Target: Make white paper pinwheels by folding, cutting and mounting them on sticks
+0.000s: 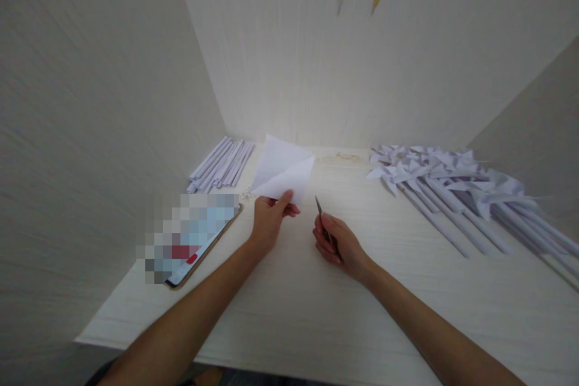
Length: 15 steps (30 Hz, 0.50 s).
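My left hand (270,220) pinches the near corner of a folded white paper sheet (284,172), lifted off the pale tabletop (289,295). My right hand (338,242) is closed around a thin metal tool (320,210), possibly scissors or tweezers, whose tip points up toward the paper. The tool's tip stays a short way right of the paper and does not touch it.
A bundle of rolled white paper sticks (221,164) lies at the back left. A pile of finished white paper pinwheels on sticks (456,190) covers the right side. A phone (192,240) lies left of my left hand. Walls enclose three sides.
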### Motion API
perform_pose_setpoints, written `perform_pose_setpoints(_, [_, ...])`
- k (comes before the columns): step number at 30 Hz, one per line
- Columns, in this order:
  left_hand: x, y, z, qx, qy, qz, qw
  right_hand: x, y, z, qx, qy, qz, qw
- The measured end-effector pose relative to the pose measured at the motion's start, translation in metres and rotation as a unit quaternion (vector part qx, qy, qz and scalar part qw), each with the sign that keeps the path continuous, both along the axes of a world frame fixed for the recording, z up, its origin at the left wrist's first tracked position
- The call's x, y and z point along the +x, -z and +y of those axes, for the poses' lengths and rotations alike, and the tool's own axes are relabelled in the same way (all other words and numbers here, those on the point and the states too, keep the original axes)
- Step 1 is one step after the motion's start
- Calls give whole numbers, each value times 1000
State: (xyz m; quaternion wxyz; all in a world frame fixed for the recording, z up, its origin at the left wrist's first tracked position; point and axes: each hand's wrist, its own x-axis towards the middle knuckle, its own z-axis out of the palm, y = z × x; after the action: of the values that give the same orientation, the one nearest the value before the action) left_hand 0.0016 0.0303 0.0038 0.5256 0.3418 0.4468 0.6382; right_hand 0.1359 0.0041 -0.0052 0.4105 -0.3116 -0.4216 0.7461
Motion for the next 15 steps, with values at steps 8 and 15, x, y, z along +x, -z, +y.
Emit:
perform_pose_setpoints(8, [3,-8,-5,-7,7,-14,1000,0,0,-2,40,-22,-27,999])
perform_pose_setpoints(15, [8,-6,-9,-17,-4,1,1000,-1,-3,-3,51,-27,-49,997])
